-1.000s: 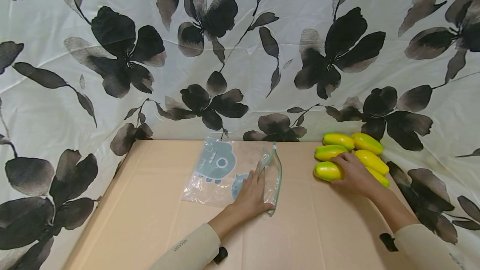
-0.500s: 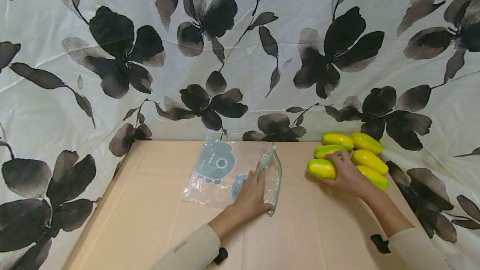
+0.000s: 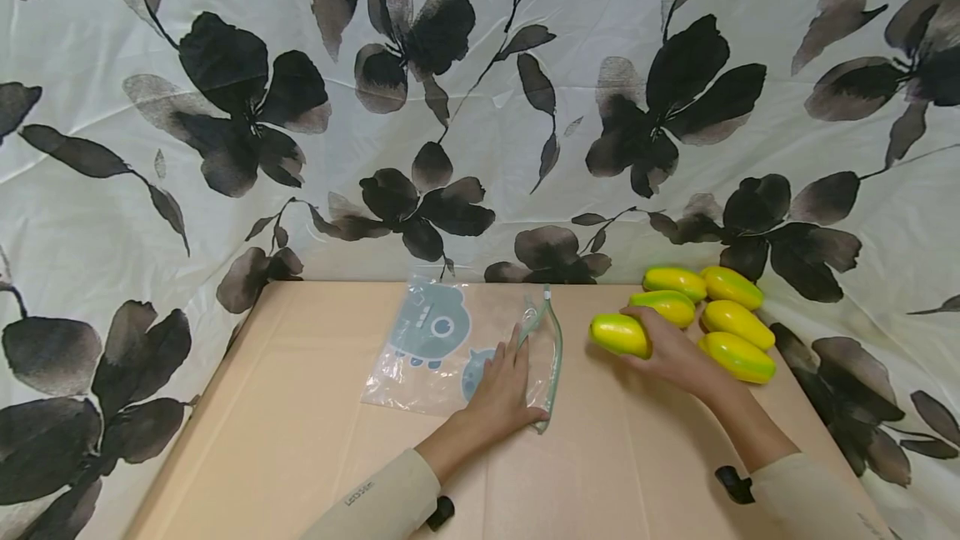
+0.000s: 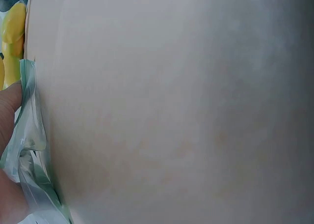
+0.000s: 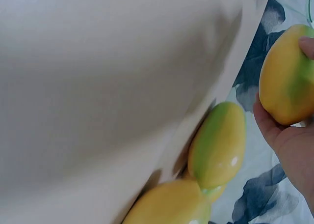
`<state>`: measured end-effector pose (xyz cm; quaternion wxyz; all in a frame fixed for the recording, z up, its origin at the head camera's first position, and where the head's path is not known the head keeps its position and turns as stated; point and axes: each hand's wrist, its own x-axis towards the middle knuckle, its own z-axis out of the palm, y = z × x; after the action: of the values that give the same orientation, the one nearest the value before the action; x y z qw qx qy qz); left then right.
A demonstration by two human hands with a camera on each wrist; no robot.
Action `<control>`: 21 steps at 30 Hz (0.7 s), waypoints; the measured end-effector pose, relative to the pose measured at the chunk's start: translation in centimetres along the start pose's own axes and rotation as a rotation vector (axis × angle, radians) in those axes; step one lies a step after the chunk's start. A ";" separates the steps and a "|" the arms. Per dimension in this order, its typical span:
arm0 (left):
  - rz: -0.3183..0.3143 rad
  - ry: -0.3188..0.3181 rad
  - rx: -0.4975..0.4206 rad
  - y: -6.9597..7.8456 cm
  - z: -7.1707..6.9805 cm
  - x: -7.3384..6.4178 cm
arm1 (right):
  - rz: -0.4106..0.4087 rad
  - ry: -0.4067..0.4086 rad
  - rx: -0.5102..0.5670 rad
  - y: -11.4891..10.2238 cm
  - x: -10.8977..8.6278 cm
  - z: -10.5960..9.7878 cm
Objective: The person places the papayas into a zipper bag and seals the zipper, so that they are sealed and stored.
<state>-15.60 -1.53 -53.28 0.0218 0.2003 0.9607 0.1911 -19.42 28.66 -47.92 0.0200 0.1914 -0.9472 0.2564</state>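
Note:
My right hand [image 3: 671,354] grips a yellow-green mango [image 3: 617,334] by its right end, to the left of the other mangoes. In the right wrist view, fingers and thumb curl round this mango, held up apart from the others. My left hand [image 3: 501,397] lies with its fingers extended on a clear zip bag [image 3: 392,386] printed with blue cartoon animals. Its thumb touches the lower end of the bag's green zip edge [image 3: 558,348]. In the left wrist view, the bag's edge [image 4: 29,94] stands up in folds by the thumb and fingers.
Several more mangoes [image 3: 737,325] lie grouped at the far right corner of the tan board [image 3: 300,440]. Behind and beside the board hangs or lies a white cloth [image 3: 525,148] with dark flowers.
My right hand has drawn its mango leftward, away from the group and toward the bag. The left hand and the bag have stayed in place.

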 end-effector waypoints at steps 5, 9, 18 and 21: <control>0.000 -0.006 0.002 0.0 0.0 0.0 | -0.023 -0.047 0.058 -1.2 0.4 0.9; -0.001 -0.019 0.006 0.0 0.0 -0.1 | -0.038 -0.075 0.092 -2.1 0.8 2.0; -0.008 -0.033 -0.003 0.2 -0.4 -0.3 | -0.035 -0.121 0.106 -3.6 1.7 4.0; -0.010 -0.029 -0.003 0.2 -0.4 -0.3 | -0.042 -0.121 0.094 -3.8 2.0 4.4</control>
<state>-15.32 -1.63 -52.88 0.0370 0.1983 0.9609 0.1896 -19.58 22.74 -49.65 -0.0410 0.2273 -0.9294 0.2879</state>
